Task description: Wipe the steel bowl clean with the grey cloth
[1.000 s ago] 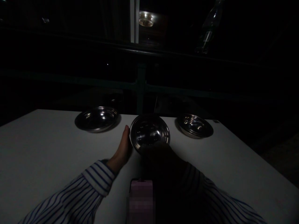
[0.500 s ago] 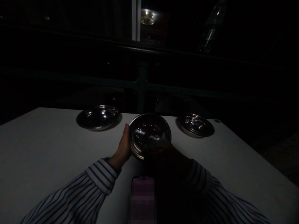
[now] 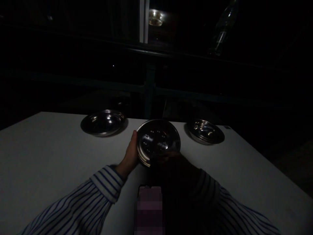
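Note:
A shiny metal bowl point(image 3: 157, 135) is tilted up in front of me, its polished hollow showing small bright reflections. My left hand point(image 3: 130, 153) grips its left rim, the thumb upright along the edge and the other fingers hidden behind. In deep shadow, my right hand point(image 3: 173, 163) reaches over the bowl's lower right part. Its fingers are too dark to make out, and so is anything in them. Two similar metal bowls rest on the white table point(image 3: 73, 156), one bowl point(image 3: 104, 122) to the left and another bowl point(image 3: 205, 131) to the right.
A pinkish rectangular object point(image 3: 149, 209), partly pixelated, is at the lower middle, close to my forearms. Beyond the table's far edge runs a dark bar point(image 3: 146, 51), with a clear bottle point(image 3: 223, 29) above at right. A lit ceiling lamp point(image 3: 156, 18) shines at the top.
My right hand has shifted slightly down within the bowl. The held bowl sits a touch farther right in view, while the other two bowls stay in place on the table.

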A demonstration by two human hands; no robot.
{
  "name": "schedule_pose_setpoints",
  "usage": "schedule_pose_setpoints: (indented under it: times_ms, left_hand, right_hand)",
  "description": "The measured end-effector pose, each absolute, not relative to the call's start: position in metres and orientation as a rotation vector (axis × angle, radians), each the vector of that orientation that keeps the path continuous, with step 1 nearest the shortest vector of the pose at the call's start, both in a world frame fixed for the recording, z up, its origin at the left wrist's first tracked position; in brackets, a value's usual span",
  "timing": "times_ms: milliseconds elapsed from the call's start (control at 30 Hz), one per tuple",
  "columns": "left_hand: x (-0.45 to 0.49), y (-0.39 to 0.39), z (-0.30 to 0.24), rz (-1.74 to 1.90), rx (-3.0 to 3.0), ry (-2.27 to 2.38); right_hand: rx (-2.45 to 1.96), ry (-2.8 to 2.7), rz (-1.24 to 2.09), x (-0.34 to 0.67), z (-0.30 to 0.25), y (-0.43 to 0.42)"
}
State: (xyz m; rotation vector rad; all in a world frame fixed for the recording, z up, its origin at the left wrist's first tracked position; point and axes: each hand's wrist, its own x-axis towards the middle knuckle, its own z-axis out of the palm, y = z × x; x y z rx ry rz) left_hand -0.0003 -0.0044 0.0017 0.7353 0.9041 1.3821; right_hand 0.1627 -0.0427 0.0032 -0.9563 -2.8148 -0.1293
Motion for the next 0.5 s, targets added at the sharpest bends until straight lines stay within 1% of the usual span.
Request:
schedule_pose_setpoints:
  times_ms: [100,300,500]
  left_hand:
    - [-0.001,-0.003,-0.001,1.385,0.757,0.909]
    - [-0.002,-0.004,-0.003,1.419,0.725,1.025]
    - [-0.001,-0.006,0.006,1.366,0.728,0.949]
  right_hand:
    - [-1.004,-2.801,-0.157,0.165,0.007,-0.042]
    - [-0.920,-2.809,-0.175,0.141,0.011,-0.046]
    - [-0.937,-2.806,-0.208,0.165,0.021,-0.049]
